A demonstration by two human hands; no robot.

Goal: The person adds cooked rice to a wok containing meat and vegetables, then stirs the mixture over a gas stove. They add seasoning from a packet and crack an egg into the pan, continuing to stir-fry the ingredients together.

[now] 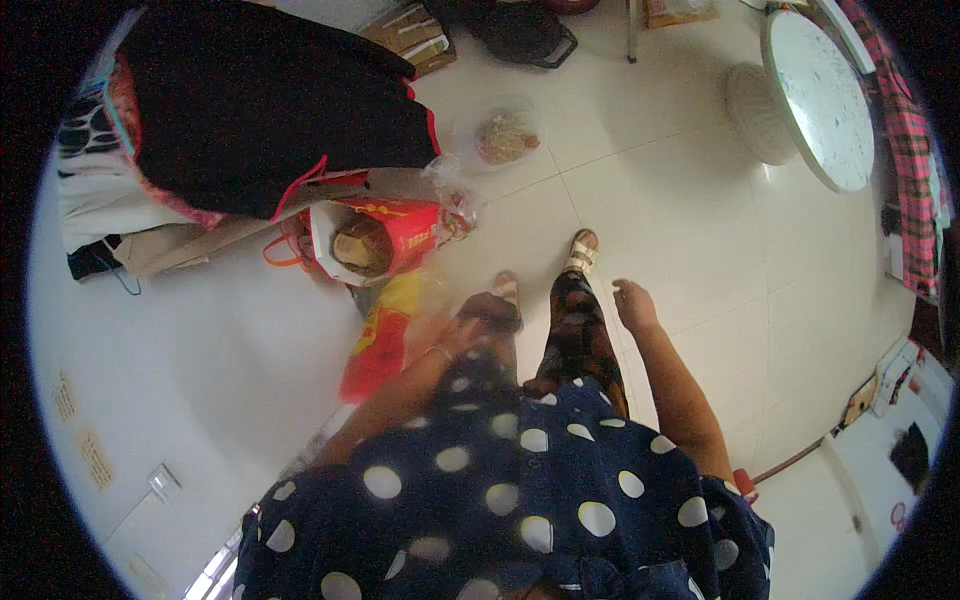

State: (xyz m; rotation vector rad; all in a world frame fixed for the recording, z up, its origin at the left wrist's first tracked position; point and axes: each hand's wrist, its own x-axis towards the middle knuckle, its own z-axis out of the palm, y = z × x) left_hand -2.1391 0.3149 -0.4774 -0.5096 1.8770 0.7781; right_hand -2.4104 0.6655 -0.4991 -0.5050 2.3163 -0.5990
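Note:
My left hand is blurred in front of my left thigh, over dark trousers; whether it holds anything cannot be told. To its left stands a red and yellow bag. My right hand hangs beside my right leg above the tiled floor, fingers loosely curled, with nothing seen in it. Ahead on the left, a red bag stands with its top open and a brown item inside. Near it on the floor lies a clear plastic bag with pale contents.
Dark clothes with red trim hang at the upper left by the white wall. A round white table stands at the upper right. Farther ahead are a cardboard box and a black bag. A plaid cloth hangs far right.

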